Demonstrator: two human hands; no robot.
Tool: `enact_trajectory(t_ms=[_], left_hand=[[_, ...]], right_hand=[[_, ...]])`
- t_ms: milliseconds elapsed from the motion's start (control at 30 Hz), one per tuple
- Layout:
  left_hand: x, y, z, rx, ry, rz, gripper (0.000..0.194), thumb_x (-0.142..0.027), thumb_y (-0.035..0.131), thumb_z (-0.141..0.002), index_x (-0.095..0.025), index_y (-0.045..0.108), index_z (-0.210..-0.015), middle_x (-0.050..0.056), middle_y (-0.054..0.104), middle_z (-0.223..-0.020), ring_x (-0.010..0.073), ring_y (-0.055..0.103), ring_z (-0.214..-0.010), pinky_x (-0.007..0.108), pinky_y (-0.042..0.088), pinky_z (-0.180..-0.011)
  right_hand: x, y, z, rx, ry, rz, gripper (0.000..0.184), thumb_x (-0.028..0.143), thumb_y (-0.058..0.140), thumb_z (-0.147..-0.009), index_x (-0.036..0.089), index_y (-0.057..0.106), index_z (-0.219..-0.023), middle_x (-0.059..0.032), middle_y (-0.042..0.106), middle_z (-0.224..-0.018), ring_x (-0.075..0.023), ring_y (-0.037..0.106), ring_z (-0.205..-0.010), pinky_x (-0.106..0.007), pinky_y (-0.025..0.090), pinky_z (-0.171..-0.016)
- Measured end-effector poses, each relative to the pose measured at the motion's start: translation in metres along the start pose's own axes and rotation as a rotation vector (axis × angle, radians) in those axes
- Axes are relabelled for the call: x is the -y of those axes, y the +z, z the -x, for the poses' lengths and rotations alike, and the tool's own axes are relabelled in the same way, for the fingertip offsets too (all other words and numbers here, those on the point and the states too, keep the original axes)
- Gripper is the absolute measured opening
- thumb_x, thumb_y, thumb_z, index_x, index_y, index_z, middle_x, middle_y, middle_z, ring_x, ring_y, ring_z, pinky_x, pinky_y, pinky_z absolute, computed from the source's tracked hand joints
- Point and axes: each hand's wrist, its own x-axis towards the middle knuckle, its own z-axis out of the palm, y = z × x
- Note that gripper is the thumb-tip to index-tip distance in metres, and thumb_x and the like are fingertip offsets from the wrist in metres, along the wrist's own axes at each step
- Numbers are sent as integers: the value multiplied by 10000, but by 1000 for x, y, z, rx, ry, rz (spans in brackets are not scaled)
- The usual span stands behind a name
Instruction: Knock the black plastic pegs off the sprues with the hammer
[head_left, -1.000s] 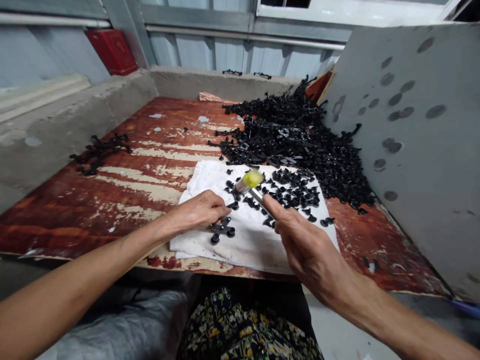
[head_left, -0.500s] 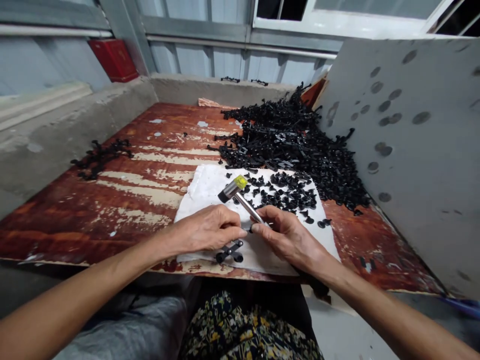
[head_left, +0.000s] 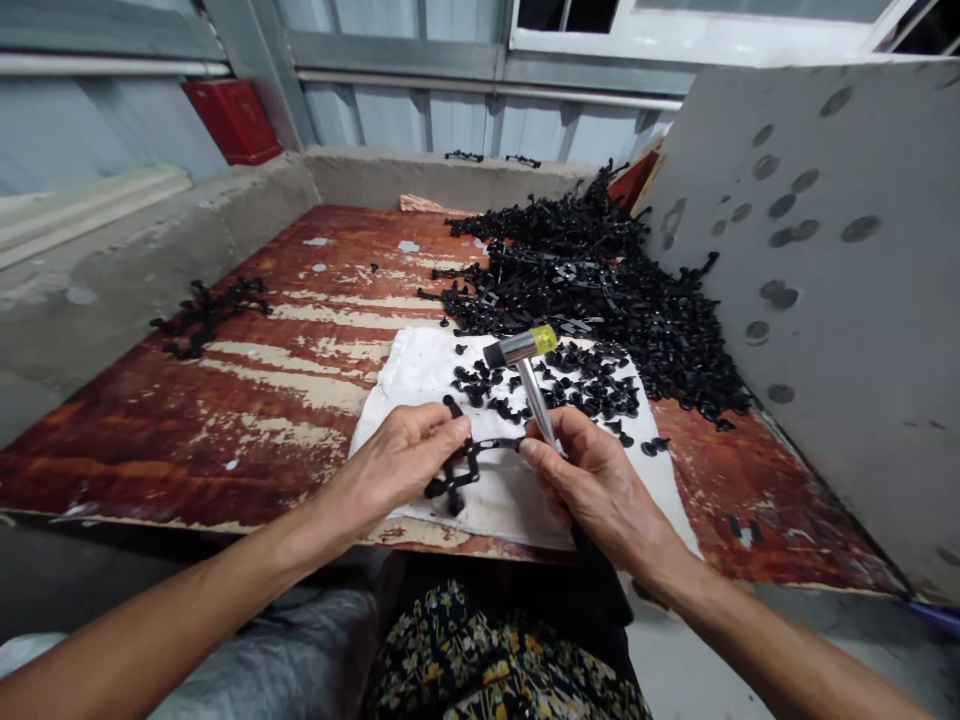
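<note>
Between thumb and fingers, my left hand (head_left: 409, 450) pinches a black jointed plastic linkage (head_left: 463, 465) over the white cloth (head_left: 491, 510). My right hand (head_left: 589, 470) is closed around a small mallet (head_left: 534, 390) with a metal shaft, a black face and a yellow face; its head points up and away from me. The thumb and forefinger of that same hand also touch the right end of a flat black strip that reaches toward the linkage. Whether strip and linkage are joined is unclear. Small black pegs (head_left: 592, 385) lie loose on the cloth just beyond.
A large heap of black plastic parts (head_left: 570, 270) covers the back right of the worn red-brown table (head_left: 300, 400). More linkages (head_left: 214, 310) lie at the left. A spotted grey panel (head_left: 825, 300) rises on the right, and a red box (head_left: 234, 120) stands at the back left.
My hands have moved apart, bringing the linkage and strip into view between them. The mallet head has swung right and turned more upright. My left hand has shifted slightly left.
</note>
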Motion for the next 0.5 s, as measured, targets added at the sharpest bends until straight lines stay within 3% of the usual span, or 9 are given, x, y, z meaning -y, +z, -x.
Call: enact_trajectory(t_ms=[133,300,500], left_hand=[[-9,1,-15,4,-49,60,406,-553,636,-697,-152,574,-702,21,628,-662,109,525,-558,223,356,-507],[-13,-12,-31,53,-119,-43,265,-411,590,-743,-146,590,-734,13,611,-615,79,465,-447,196,319,-403],[-17,-15,-40,187,-37,-226,262,-355,525,-809,-160,523,-635,-14,568,-563,57,435,-437,171,275,-396]], right_hand=[[-2,0,8,58,-13,7,223,432,529,-886,217,507,-828,86,385,-536,-81,315,-402,-221,237,-361],[-15,-12,15,-46,36,-114,324,533,569,-866,217,502,-862,91,407,-542,-74,339,-399,-203,280,-359],[-24,-15,16,-61,113,-253,403,590,631,-801,218,480,-836,103,401,-529,-57,325,-376,-169,275,-325]])
